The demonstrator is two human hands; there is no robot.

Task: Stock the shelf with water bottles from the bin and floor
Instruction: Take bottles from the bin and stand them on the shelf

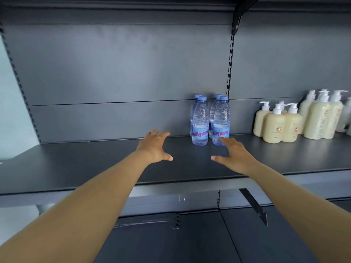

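Head view, looking forward and down at a dark grey metal shelf (95, 164) with a matching back panel. Four water bottles (209, 120) stand upright in a tight cluster toward the rear of the shelf, two in front and two directly behind. Each is clear ribbed plastic with a pale blue screw cap and a light blue label printed in magenta letters; only part of the lettering can be read. The front pair stand just beside each other, and whether they touch cannot be told. Left hand (154, 147) is held over the bare shelf surface to the left of the bottles, fingers spread and slightly bent, thumb pointing inward, gripping nothing. Right hand (230, 153) is held in front of the right-hand front bottle, fingers extended and parted; its fingertips overlap that bottle's base, but contact cannot be confirmed. Cream-coloured pump dispensers (296, 120) stand grouped farther right on the same shelf, well apart from the bottles.
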